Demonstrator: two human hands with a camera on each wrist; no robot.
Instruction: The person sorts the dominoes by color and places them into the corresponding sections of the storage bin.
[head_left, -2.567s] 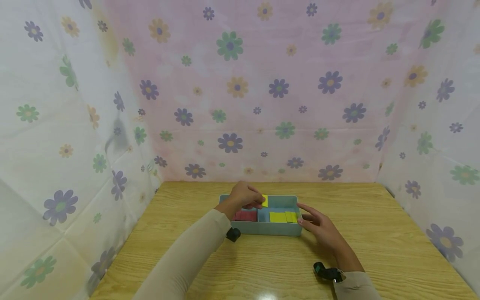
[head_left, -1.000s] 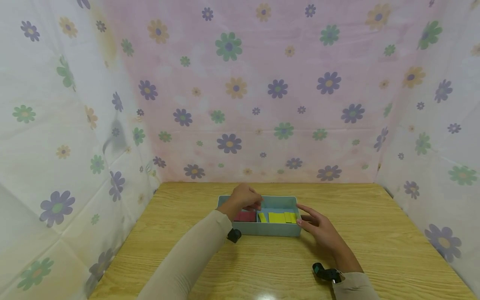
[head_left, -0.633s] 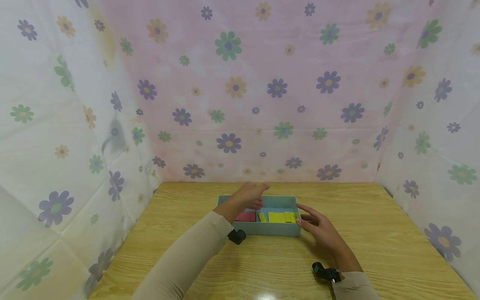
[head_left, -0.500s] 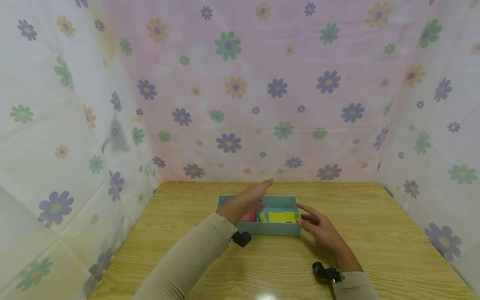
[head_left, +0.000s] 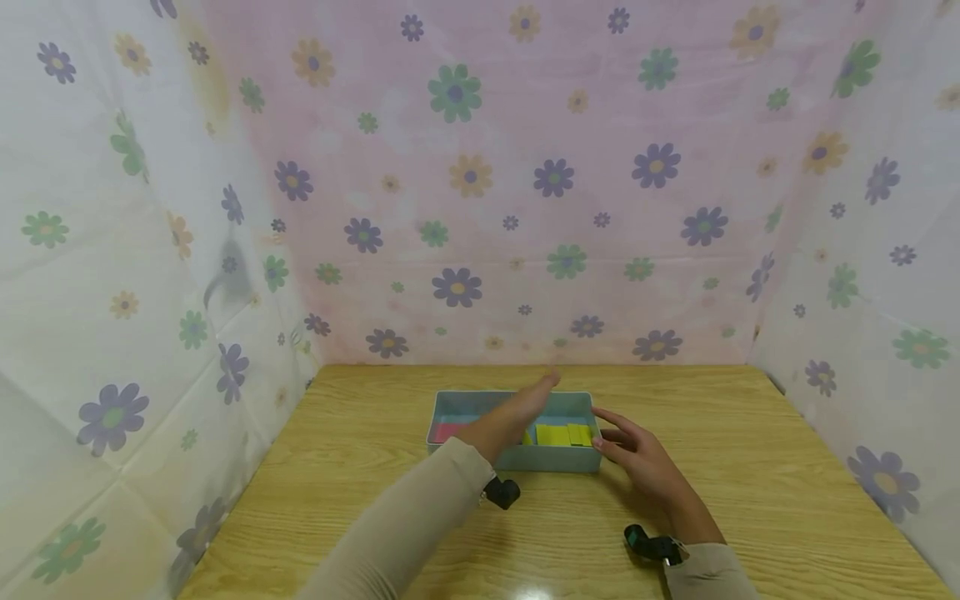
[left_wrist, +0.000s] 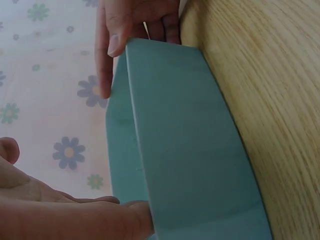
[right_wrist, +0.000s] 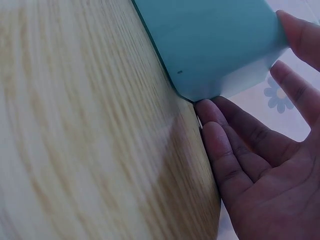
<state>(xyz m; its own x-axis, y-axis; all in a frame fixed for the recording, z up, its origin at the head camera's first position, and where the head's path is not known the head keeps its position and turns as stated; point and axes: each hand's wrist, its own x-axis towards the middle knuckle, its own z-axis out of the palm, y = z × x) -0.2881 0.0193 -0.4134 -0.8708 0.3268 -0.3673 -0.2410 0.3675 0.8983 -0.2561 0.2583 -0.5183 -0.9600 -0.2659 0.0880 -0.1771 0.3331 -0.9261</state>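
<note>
My left hand reaches over the front wall of a pale blue-green divided box, thumb raised. In the left wrist view its fingers go down behind that wall, tips hidden. Flat yellow pieces lie in the right compartment, some covered by this hand. Red pieces show in the left compartment, partly covered too. My right hand rests against the box's right end, its thumb at the front corner and index finger at the far corner. In the right wrist view the other fingers touch low at that end.
The box stands on a wood-grain table. Flower-printed cloth encloses the table at the back and both sides. A black wrist camera hangs below my left wrist, another black camera beside my right.
My left hand held a yellow piece up, then a slanted yellow piece appeared by the divider. The hand has since turned thumb-up and moved right across the box. My right hand has stayed.
</note>
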